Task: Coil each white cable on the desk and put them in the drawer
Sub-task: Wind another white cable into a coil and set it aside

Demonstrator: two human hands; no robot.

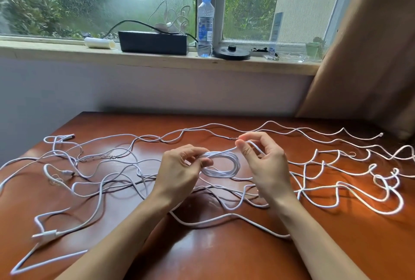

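Observation:
Several loose white cables sprawl tangled across the reddish-brown desk. Just above the desk's middle, my left hand grips a small coil of white cable at its left side. My right hand pinches the free strand of that cable between thumb and fingers, up and to the right of the coil. A thicker wavy white cable lies on the right. No drawer is in view.
Behind the desk, a windowsill carries a black box with white wires on top, a water bottle, a black round disc, a white roll and a small plant pot. A brown curtain hangs at the right.

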